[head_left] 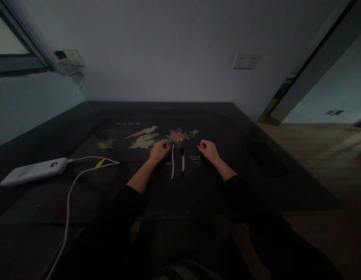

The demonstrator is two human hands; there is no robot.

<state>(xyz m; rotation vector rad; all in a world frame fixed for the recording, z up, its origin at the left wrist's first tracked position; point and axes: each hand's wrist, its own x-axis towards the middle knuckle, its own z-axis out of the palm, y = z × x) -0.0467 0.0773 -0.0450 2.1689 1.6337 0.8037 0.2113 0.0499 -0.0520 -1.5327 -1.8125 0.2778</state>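
Observation:
Both my hands rest on a dark table [116, 194] with a painted bird-and-flower inlay [157, 138]. My left hand [159, 150] lies curled into a loose fist, holding nothing, just left of a thin white stick-like item [172, 166]. My right hand [208, 150] is also curled and holds nothing. Between the hands lie a short dark tool with a pale tip [183, 161] and a small clear box-like piece [195, 159], which sits close to my right hand. The room is dim, so the small items are hard to identify.
A white power bank [34, 171] lies at the table's left, with a white cable [70, 190] running off the front edge. Wall sockets [245, 60] are on the far wall. Wooden floor [320, 155] lies to the right.

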